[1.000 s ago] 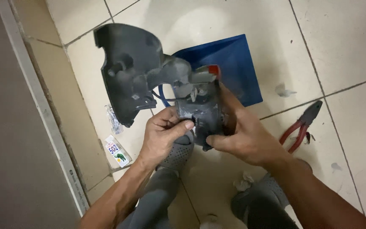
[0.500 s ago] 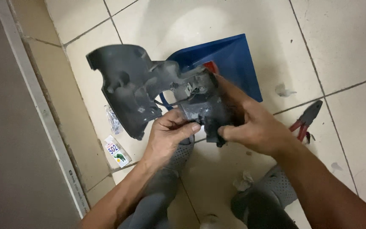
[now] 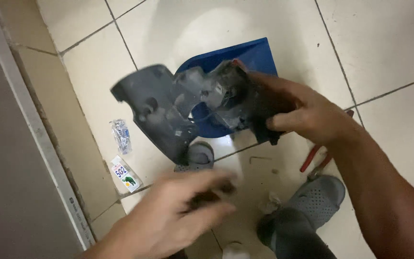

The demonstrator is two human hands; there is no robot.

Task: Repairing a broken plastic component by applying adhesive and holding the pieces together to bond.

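My right hand grips the right end of a dark grey moulded plastic housing and holds it above the floor, its broad curved end pointing left. My left hand is off the housing, low in the view and blurred by motion. Its fingers are curled, with something dark beneath them that I cannot make out. A blue plastic tray lies on the tiles behind the housing.
Red-handled pliers lie on the tiles under my right wrist, with a small hex key nearby. Two small packets lie at the left. Grey perforated clogs are below. A pale door frame runs along the left.
My left hand has let go of the housing and dropped toward me. My right hand has swung the housing to the right and turned it flatter.
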